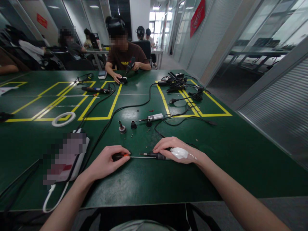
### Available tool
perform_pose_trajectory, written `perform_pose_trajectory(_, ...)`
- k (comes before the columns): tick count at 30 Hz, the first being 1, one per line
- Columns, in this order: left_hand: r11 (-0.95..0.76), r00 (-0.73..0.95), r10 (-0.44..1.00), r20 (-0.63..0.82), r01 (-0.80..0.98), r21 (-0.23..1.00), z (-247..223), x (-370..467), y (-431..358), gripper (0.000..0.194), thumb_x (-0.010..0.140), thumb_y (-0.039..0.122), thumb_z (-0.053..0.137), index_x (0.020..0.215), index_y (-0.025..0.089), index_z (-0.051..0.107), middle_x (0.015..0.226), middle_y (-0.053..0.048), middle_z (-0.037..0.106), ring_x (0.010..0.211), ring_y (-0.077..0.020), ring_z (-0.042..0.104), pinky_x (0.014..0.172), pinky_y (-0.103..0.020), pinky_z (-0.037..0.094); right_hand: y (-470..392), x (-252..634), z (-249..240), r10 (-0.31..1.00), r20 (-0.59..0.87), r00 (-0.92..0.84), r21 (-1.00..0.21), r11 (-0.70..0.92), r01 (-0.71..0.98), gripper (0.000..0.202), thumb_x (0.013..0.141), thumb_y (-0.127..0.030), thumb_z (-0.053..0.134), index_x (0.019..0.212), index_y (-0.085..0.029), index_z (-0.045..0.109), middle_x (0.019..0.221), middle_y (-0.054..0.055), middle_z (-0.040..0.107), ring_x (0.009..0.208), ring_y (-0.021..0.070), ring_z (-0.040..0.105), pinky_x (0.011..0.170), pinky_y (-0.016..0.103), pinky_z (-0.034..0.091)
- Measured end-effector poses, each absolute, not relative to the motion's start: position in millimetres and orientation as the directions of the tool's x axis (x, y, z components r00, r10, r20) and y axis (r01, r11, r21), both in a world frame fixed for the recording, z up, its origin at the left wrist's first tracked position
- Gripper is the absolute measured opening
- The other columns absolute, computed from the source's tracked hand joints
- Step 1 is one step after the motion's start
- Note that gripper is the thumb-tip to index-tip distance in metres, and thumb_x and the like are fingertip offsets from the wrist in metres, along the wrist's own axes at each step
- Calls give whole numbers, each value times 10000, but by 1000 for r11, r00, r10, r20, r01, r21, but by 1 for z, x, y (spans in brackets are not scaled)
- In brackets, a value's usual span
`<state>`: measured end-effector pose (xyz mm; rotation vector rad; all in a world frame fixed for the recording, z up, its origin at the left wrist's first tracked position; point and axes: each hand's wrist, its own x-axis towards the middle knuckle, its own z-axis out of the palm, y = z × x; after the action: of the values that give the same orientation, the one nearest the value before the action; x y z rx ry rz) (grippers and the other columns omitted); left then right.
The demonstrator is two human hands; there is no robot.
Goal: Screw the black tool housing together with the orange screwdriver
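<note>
My left hand [112, 162] is closed round the dark handle of a screwdriver, with orange showing near the thumb. Its long thin shaft [141, 157] lies low over the table and points right. My right hand [173, 150] curls over a black pen-shaped tool [160, 156] whose slim metal tip faces left, close beside the shaft; the far end of that tool is under the palm. A white patch [179, 153] covers the back of this hand. Just beyond lie a silver-grey tool with a thin tip [156, 116], two small black cone-shaped parts [133, 125] and a round-based part with a stem [122, 129].
Small screws [132, 136] are scattered on the green table [216, 166]. At left are a phone-like device [68, 157] with cables and a white tape roll [64, 119]. A cable pile [175, 81] sits back right. Opposite, a co-worker [127, 54] holds a power drill [130, 64].
</note>
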<state>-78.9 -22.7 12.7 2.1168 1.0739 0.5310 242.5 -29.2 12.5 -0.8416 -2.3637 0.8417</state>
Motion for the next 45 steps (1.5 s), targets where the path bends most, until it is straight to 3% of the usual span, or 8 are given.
perform_pose_trajectory(6, -379, 522, 850, 66, 520, 765, 10, -78, -26, 130, 793, 282, 692, 776, 196, 596, 689, 43, 606, 625, -121, 561, 600, -212, 461, -29, 242, 14, 679, 233, -696, -685, 623, 378, 274, 1041, -242, 541, 1047, -165, 805, 1092, 112, 815, 1003, 196, 768, 917, 316, 572)
perform_pose_trajectory(15, -448, 571, 814, 106, 501, 740, 10, -83, -22, 151, 844, 328, 753, 812, 182, 768, 801, -42, 743, 746, -168, 681, 689, -242, 520, -28, 244, 10, 678, 231, -698, -685, 622, 378, 294, 1048, -263, 533, 1048, -165, 810, 1091, 118, 813, 1004, 205, 768, 917, 323, 569)
perform_pose_trajectory(22, -531, 620, 774, 124, 530, 661, 8, -81, -22, 308, 979, 368, 589, 838, 183, 791, 782, -46, 706, 727, -164, 661, 674, -249, 474, -27, 243, 9, 672, 250, -697, -695, 626, 354, 304, 1064, -292, 534, 1037, -169, 811, 1074, 114, 811, 988, 188, 765, 908, 289, 567)
perform_pose_trajectory(28, -514, 557, 818, 146, 592, 620, 0, -81, -23, 230, 783, 336, 781, 763, 194, 600, 714, 36, 621, 631, -128, 549, 612, -230, 418, -27, 244, 10, 673, 248, -697, -697, 624, 354, 287, 1054, -275, 536, 1059, -167, 802, 1085, 115, 812, 1004, 202, 764, 926, 314, 572)
perform_pose_trajectory(31, -479, 525, 838, 149, 575, 664, -3, -82, -23, 257, 808, 305, 754, 714, 199, 539, 673, 56, 572, 596, -112, 497, 578, -219, 393, -27, 243, 11, 670, 244, -701, -701, 622, 350, 287, 1051, -269, 534, 1060, -167, 802, 1089, 113, 814, 1013, 200, 764, 932, 310, 570)
perform_pose_trajectory(36, -481, 562, 813, 155, 497, 722, -3, -85, -20, 290, 864, 382, 770, 707, 173, 644, 696, 7, 662, 640, -134, 591, 619, -227, 456, -25, 242, 10, 683, 247, -687, -693, 620, 367, 293, 1047, -272, 537, 1037, -160, 807, 1073, 109, 817, 999, 204, 767, 920, 312, 570)
perform_pose_trajectory(40, -556, 578, 786, 221, 502, 662, 0, -87, -16, 288, 927, 444, 725, 817, 181, 765, 768, -33, 723, 714, -163, 659, 665, -239, 490, -25, 243, 9, 684, 247, -686, -692, 620, 369, 297, 1049, -281, 537, 1040, -161, 808, 1069, 115, 817, 1000, 210, 768, 919, 319, 574)
perform_pose_trajectory(45, -582, 602, 771, 210, 531, 615, -3, -85, -14, 329, 991, 436, 623, 816, 197, 767, 747, -19, 700, 680, -151, 644, 632, -231, 451, -26, 243, 9, 681, 257, -685, -697, 621, 357, 292, 1046, -279, 542, 1046, -161, 809, 1069, 112, 817, 990, 203, 768, 915, 314, 574)
